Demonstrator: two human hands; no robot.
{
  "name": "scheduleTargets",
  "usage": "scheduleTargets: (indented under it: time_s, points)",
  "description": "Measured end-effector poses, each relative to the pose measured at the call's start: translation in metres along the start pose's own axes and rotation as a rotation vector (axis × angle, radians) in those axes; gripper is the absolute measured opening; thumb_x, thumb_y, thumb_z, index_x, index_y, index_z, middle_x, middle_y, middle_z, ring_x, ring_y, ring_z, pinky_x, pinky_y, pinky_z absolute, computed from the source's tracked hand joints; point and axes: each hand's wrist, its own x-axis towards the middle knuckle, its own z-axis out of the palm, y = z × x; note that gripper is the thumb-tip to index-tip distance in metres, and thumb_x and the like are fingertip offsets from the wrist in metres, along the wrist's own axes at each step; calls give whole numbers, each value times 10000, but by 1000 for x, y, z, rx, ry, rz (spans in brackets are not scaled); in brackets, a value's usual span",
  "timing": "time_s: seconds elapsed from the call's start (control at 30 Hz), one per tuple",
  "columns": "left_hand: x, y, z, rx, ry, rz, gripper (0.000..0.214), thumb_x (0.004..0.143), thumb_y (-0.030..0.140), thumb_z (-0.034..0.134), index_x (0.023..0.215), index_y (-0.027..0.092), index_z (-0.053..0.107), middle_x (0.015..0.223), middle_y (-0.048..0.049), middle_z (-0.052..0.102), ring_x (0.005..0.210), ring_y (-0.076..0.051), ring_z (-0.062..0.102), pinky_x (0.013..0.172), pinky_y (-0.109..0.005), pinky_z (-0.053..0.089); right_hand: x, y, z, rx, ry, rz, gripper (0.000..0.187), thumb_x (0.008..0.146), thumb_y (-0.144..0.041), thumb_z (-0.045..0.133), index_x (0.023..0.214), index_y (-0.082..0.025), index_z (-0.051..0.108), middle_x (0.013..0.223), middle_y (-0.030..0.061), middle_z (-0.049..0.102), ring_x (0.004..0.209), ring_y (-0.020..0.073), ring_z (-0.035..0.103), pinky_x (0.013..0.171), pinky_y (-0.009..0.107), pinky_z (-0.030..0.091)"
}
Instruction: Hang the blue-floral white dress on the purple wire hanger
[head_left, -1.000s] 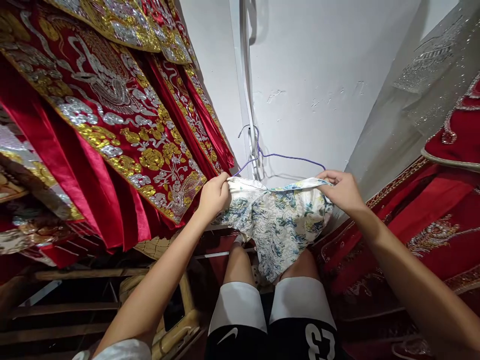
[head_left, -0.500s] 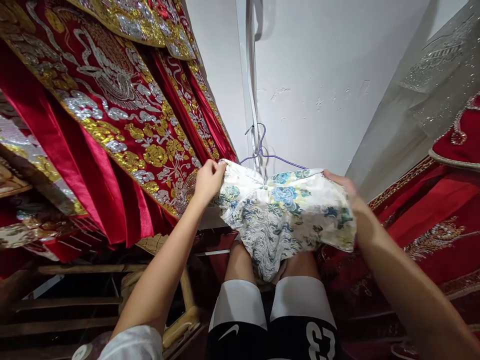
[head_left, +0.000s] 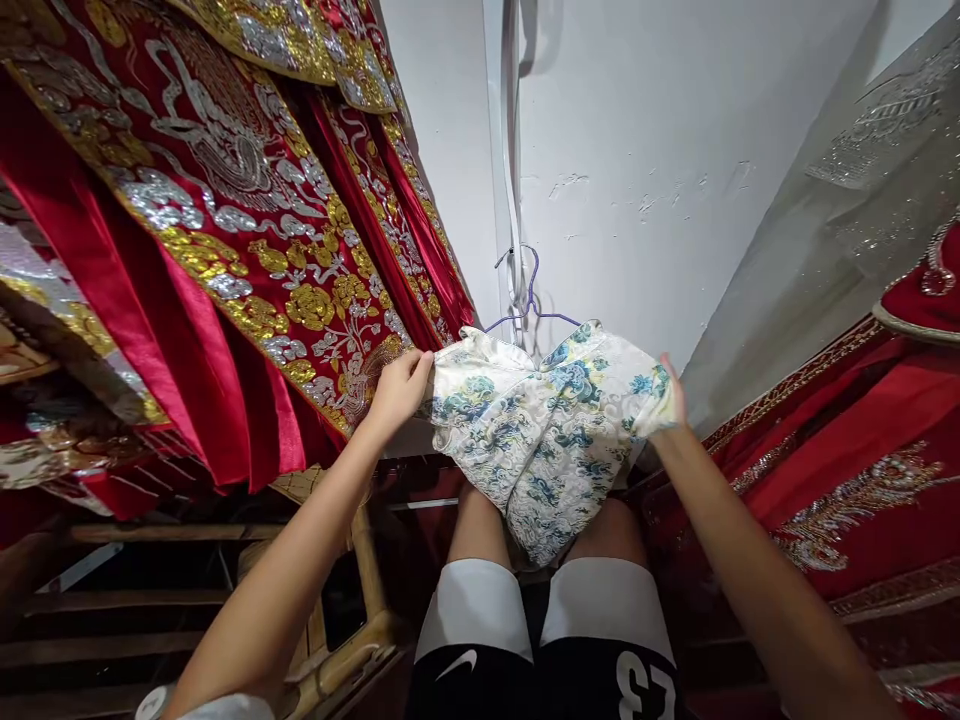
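A white blouse (head_left: 555, 430) with blue, green and yellow flowers hangs from a purple hanger (head_left: 534, 290) in front of the wall. Its pointed lower end falls over my legs. My left hand (head_left: 403, 388) pinches the blouse's left sleeve edge, thumb and fingers pressed together. On the other side, my right hand (head_left: 675, 398) grips the right sleeve, with most of its fingers hidden by the fabric. Between the two hands the cloth is spread wide, with the collar just under the hanger.
Red embroidered garments (head_left: 315, 240) with gold and silver sequins hang at the left. More red beaded clothing (head_left: 862, 480) and a sheer glittery fabric (head_left: 877, 200) are at the right. A white strap (head_left: 511, 120) runs down the pale wall (head_left: 637, 120). A wooden frame (head_left: 352, 655) stands lower left.
My right hand has moved inward and now grips the sleeve from its outer end. My left hand has slid slightly outward and down. The blouse front hangs flatter, with its collar corners lifted.
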Motion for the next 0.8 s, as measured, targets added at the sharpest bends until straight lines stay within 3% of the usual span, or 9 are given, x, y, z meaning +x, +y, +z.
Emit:
scheduleTargets:
  time_s: [0.07, 0.13, 0.27, 0.33, 0.4, 0.5, 0.6, 0.67, 0.8]
  points:
    - [-9, -16, 6, -145, 27, -53, 322, 912, 455, 466, 743, 194, 546, 683, -13, 554, 680, -180, 509, 634, -281, 377, -1, 6, -3, 260, 121, 159, 610, 1026, -554, 336, 877, -149, 767, 650, 59, 744, 724, 245, 750, 671, 386, 633]
    - [-12, -23, 14, -310, 90, -106, 289, 893, 441, 488, 845, 176, 590, 759, -31, 611, 728, -184, 555, 671, -282, 438, 0, 8, -7, 660, 254, 389, 554, 1007, -560, 369, 980, -181, 772, 701, 86, 763, 844, 307, 770, 767, 445, 631]
    - [0, -5, 13, -497, 266, -138, 381, 921, 416, 465, 1138, 152, 630, 1140, -128, 694, 1029, -241, 651, 901, -366, 524, 12, -1, -28, 1160, 349, 640, 572, 915, -667, 506, 1128, -182, 725, 857, 112, 778, 977, 332, 757, 847, 438, 627]
    - [5, 14, 3, -417, 273, -19, 436, 942, 419, 462, 1285, 190, 606, 1370, -138, 614, 1257, -280, 578, 1054, -442, 469, 16, -16, -44, 1292, 396, 672, 547, 919, -653, 529, 1133, -188, 721, 888, 103, 782, 1014, 313, 751, 858, 408, 633]
    - [3, 32, -9, -193, 239, 163, 509, 922, 427, 533, 1403, 262, 549, 1546, -105, 472, 1445, -323, 398, 1181, -533, 327, 12, -37, -57, 1423, 477, 689, 478, 935, -602, 550, 1135, -203, 723, 936, 83, 789, 1044, 289, 746, 881, 393, 634]
    - [-9, 51, -15, 162, 91, 377, 784, 815, 444, 682, 1536, 343, 389, 1654, -86, 308, 1527, -416, 190, 1212, -685, 87, -12, -76, -69, 1535, 569, 752, 392, 922, -558, 612, 1075, -225, 753, 957, 67, 796, 1037, 274, 749, 895, 398, 638]
    - [-18, 57, -5, 280, -45, 445, 1023, 753, 443, 728, 1613, 288, 196, 1617, -170, 332, 1486, -474, 240, 1166, -759, 29, -47, -108, -73, 1531, 440, 750, 362, 853, -555, 710, 1052, -260, 776, 953, 52, 799, 1086, 298, 732, 905, 419, 637]
    - [-15, 55, 8, 261, -34, 453, 1106, 743, 465, 734, 1625, 223, 111, 1539, -212, 402, 1423, -467, 340, 1166, -753, 59, -63, -123, -77, 1524, 350, 721, 408, 775, -453, 816, 1135, -268, 767, 1034, 56, 795, 1171, 334, 692, 948, 449, 615]
    - [-1, 44, 37, 81, -2, 574, 1124, 739, 566, 753, 1602, 178, 147, 1429, -210, 459, 1295, -398, 471, 1149, -653, 287, -64, -143, -86, 1497, 138, 472, 880, 611, -360, 930, 1425, -311, 599, 1404, 65, 649, 1408, 390, 488, 1076, 498, 511]
